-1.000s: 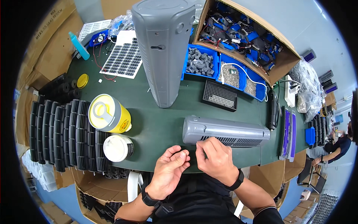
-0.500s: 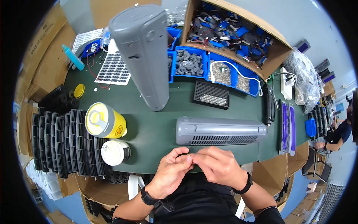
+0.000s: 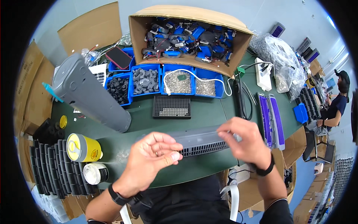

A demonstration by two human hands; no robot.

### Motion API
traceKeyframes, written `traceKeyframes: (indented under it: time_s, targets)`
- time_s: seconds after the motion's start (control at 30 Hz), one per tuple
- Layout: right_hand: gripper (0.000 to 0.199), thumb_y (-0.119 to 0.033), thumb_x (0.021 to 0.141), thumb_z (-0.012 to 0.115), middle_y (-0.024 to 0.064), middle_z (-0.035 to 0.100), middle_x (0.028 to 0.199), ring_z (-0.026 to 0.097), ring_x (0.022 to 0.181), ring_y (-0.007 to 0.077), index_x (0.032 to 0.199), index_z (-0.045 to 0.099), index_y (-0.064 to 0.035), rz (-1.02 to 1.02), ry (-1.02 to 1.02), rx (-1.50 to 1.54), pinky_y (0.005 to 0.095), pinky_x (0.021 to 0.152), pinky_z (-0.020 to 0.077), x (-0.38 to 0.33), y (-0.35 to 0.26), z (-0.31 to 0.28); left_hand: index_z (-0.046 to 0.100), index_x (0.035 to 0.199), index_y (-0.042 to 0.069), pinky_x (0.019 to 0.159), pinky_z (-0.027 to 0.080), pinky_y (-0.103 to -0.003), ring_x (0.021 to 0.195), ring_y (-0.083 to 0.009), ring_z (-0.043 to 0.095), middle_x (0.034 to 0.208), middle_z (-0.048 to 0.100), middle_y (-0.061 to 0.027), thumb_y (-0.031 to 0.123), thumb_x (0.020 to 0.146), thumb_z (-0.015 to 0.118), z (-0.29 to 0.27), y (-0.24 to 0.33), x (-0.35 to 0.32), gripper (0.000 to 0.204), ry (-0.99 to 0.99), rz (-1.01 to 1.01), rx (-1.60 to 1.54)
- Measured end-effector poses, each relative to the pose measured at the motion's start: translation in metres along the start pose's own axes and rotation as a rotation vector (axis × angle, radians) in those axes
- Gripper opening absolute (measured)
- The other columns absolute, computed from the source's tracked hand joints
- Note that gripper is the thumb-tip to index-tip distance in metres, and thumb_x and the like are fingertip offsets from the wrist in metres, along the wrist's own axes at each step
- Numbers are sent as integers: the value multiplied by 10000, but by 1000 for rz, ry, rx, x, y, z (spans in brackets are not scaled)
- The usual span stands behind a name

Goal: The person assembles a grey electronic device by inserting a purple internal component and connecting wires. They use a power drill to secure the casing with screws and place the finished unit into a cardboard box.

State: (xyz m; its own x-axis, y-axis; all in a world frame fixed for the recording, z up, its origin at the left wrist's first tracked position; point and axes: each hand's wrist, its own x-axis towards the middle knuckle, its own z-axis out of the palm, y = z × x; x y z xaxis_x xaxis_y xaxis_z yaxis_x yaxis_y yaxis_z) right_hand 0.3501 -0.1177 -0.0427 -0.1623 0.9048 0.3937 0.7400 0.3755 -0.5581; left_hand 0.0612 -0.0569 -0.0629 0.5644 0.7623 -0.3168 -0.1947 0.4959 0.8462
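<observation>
A long grey plastic housing [image 3: 199, 139] with a slotted vent along its near side lies across the green table in front of me. My right hand [image 3: 247, 143] is at its right end, fingers over the top and thumb at the near side. By the left end is my left hand [image 3: 147, 160], palm turned up, fingers loosely curled and thumb apart from them. It covers part of the housing; a tiny dark spot shows by the curled fingers, too small to name. Another grey housing [image 3: 93, 95] stands upright at the left.
Blue bins [image 3: 145, 80] of small parts line the back, below a cardboard box [image 3: 190, 11] of blue-and-grey parts. A black perforated tray [image 3: 171, 107] sits nearer. Yellow tub [image 3: 91, 147], white jar [image 3: 95, 173] and black rollers [image 3: 56, 168] are left; purple-grey strips [image 3: 271, 121] right.
My hands, together at the fingertips before, have moved apart: the left toward the housing's left end, the right to its right end. The whole view has turned and shifted.
</observation>
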Motion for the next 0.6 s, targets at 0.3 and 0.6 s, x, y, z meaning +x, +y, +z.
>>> traceKeyframes:
  time_s: [0.3,0.6]
  targets:
    - [60,-22,888,668,138,705,867,694,822,390,948,663,-28,50,-343,-22,480,707,550,12,85,-19,673,1134,-16,851,611,-287,961,-152,741,1053,765,-131,-47,947,746,1,25,83,203,-87,-120,403]
    - [109,8,849,648,119,684,864,686,849,358,945,652,-41,-25,-511,-9,467,727,548,20,106,-10,690,1165,-27,900,607,-297,1004,-149,738,1070,756,-115,-61,958,695,6,27,112,210,-159,-162,684]
